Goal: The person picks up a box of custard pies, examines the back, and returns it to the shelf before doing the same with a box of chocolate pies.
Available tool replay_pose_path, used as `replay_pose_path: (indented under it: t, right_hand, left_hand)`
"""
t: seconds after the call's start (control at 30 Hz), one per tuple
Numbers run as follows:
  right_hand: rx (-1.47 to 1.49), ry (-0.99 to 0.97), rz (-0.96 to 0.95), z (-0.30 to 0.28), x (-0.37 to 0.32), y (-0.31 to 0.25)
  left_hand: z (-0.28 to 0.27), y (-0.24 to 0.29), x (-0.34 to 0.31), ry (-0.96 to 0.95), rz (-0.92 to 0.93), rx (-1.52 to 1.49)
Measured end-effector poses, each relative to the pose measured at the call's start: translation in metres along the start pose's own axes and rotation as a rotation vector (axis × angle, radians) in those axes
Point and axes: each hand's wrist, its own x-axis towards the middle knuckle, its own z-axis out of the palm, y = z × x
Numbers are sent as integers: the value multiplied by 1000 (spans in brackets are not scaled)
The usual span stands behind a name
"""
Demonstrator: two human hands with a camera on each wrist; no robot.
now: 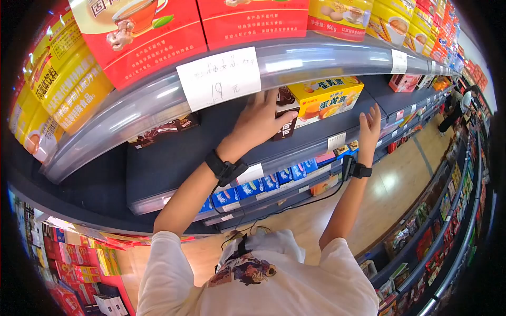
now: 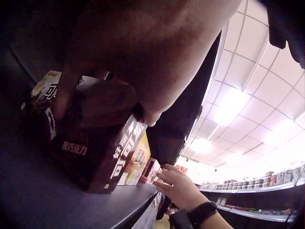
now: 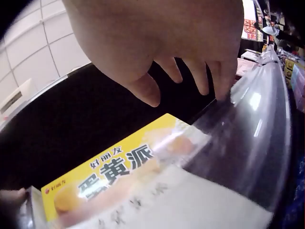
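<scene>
On the dark shelf (image 1: 221, 152), my left hand (image 1: 255, 122) grips a dark brown chocolate snack box (image 2: 90, 157). The thumb lies on the box's front, and the fingers reach over to the far side. Right against this box stands a yellow box of egg yolk pies (image 1: 329, 102). Past the yellow box's right end, my right hand (image 1: 370, 126) hovers near the shelf's front edge. In the right wrist view its fingers spread loosely with nothing between them, above the yellow box's far end.
A higher shelf's clear plastic edge (image 1: 300, 62) with a handwritten price card (image 1: 219, 79) overhangs my left hand. Red cartons (image 1: 253, 23) and yellow cans (image 1: 68, 79) stand on it. Another brown box (image 1: 166, 130) lies further left. Blue packs (image 1: 271, 181) line a lower shelf.
</scene>
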Motion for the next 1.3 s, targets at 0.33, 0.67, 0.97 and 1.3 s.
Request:
replay_pose_path:
  t: [0.33,0.67,0.97,1.3]
  right_hand:
    - [-496,-40,-288,-3,-21,27]
    - [-496,-61,-302,-5,-24,25]
    - [-498,-107,-319,-10,-18,33]
    - [-127,-81,-229,-5,-97,-95]
  left_hand:
    - [1,0,1,28,21,-37]
    - [-4,0,-1,-19,-15,-35]
    - [-33,-4,-10,-159,-120,11]
    - [-37,-6,-18,-131,-135,21]
